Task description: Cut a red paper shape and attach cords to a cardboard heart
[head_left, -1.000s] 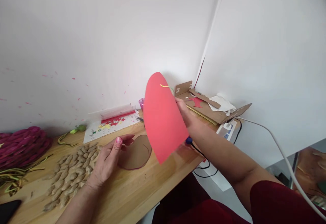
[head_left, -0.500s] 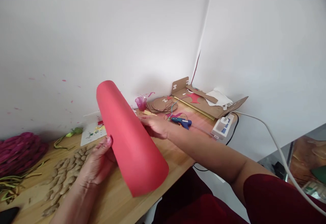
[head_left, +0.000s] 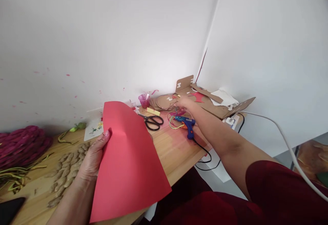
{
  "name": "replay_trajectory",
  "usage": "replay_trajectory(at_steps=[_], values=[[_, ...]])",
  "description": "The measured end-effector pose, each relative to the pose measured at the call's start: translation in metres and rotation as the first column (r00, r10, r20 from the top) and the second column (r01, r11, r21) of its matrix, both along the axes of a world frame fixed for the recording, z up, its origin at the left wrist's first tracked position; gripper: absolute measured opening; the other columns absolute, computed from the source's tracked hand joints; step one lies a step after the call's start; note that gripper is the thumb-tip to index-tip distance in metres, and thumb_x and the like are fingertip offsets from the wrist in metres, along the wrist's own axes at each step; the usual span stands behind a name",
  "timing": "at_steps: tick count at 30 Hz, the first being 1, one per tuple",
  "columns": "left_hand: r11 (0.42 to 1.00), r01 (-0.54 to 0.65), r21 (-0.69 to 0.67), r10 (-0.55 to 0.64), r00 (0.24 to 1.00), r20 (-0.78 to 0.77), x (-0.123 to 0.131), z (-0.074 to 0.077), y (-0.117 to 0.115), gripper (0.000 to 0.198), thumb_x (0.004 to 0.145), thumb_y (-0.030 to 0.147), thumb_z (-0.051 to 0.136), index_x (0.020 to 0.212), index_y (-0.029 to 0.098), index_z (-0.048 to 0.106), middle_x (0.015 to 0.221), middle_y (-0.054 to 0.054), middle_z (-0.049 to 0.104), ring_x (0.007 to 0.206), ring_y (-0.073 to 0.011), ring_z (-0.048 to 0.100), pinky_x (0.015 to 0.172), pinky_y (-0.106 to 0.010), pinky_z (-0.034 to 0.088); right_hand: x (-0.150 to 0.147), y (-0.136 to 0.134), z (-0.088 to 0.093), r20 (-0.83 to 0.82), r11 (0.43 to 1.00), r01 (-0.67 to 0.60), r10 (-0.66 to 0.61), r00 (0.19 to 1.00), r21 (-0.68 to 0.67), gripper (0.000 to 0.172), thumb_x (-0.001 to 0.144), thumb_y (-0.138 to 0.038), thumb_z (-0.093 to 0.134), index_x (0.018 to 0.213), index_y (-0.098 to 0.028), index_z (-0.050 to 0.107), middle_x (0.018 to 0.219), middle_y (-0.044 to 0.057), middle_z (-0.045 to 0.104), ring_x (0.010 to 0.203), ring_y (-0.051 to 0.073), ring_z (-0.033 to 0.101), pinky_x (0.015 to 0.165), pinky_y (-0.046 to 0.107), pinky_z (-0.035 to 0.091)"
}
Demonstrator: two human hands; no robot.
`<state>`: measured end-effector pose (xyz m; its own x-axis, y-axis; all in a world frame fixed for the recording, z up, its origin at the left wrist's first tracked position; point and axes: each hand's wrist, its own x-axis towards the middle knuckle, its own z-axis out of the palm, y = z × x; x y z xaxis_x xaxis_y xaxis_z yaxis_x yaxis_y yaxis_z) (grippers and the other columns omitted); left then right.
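Left hand (head_left: 96, 151) is pinching red paper (head_left: 130, 163). Right hand (head_left: 183, 102), hold unclear, is curling beyond glue gun (head_left: 189, 125), scissors (head_left: 147, 118) lying between hands

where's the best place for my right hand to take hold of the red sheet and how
Probably midway along the right edge of the red sheet, from the right: that edge is free, while your left hand holds the left one. A light pinch should suit, since it is thin and bends.
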<state>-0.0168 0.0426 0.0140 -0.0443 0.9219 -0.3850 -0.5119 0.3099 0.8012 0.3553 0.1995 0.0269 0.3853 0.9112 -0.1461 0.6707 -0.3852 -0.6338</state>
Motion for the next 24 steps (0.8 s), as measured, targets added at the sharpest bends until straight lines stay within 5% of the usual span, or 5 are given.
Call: replay_trajectory(at_steps=[8, 14, 19, 24], values=[[0.999, 0.039, 0.005, -0.039, 0.999, -0.024, 0.004, 0.003, -0.001, 0.024, 0.084, 0.022, 0.065, 0.108, 0.025, 0.071, 0.081, -0.002, 0.077, 0.081, -0.0265, 0.077, 0.066, -0.037, 0.066, -0.007, 0.007, -0.003, -0.126, 0.997, 0.051, -0.059, 0.990, -0.062, 0.023, 0.062, -0.003, 0.080, 0.066, -0.019, 0.065, 0.046, 0.002, 0.058, 0.046, 0.019, 0.060, 0.042, 0.027, 0.048], [0.999, 0.021, 0.027, -0.019, 0.999, -0.049, 0.006, 0.005, -0.001, 0.020, 0.081, 0.023, 0.067, 0.101, 0.024, 0.071, 0.086, -0.003, 0.078, 0.087, -0.0282, 0.077, 0.070, -0.038, 0.066, 0.006, 0.000, 0.006, -0.379, 0.995, -0.020, -0.019, 0.925, -0.100, 0.020, 0.066, 0.002, 0.072, 0.065, -0.017, 0.065, 0.045, 0.002, 0.059, 0.038, 0.012, 0.051, 0.037, 0.021, 0.040], [0.998, 0.027, 0.049, -0.025, 0.998, -0.051, 0.006, 0.002, -0.001, 0.024, 0.080, 0.021, 0.068, 0.104, 0.023, 0.071, 0.095, -0.005, 0.078, 0.085, -0.0270, 0.077, 0.069, -0.037, 0.066, 0.000, 0.004, 0.024, -0.678, 0.996, -0.059, 0.090, 0.730, 0.068, 0.010, 0.087, -0.009, 0.061, 0.080, -0.014, 0.066, 0.068, 0.008, 0.072, 0.059, 0.014, 0.067, 0.053, 0.020, 0.055], [0.999, 0.025, 0.045, -0.025, 1.000, -0.011, 0.004, 0.002, -0.001, 0.026, 0.082, 0.018, 0.066, 0.107, 0.023, 0.071, 0.097, -0.005, 0.079, 0.082, -0.0255, 0.077, 0.068, -0.036, 0.066, -0.013, 0.023, 0.024, -0.733, 0.957, 0.154, 0.079, 0.676, 0.245, 0.012, 0.098, -0.010, 0.049, 0.094, -0.015, 0.060, 0.076, 0.005, 0.069, 0.064, 0.012, 0.067, 0.062, 0.022, 0.058]])
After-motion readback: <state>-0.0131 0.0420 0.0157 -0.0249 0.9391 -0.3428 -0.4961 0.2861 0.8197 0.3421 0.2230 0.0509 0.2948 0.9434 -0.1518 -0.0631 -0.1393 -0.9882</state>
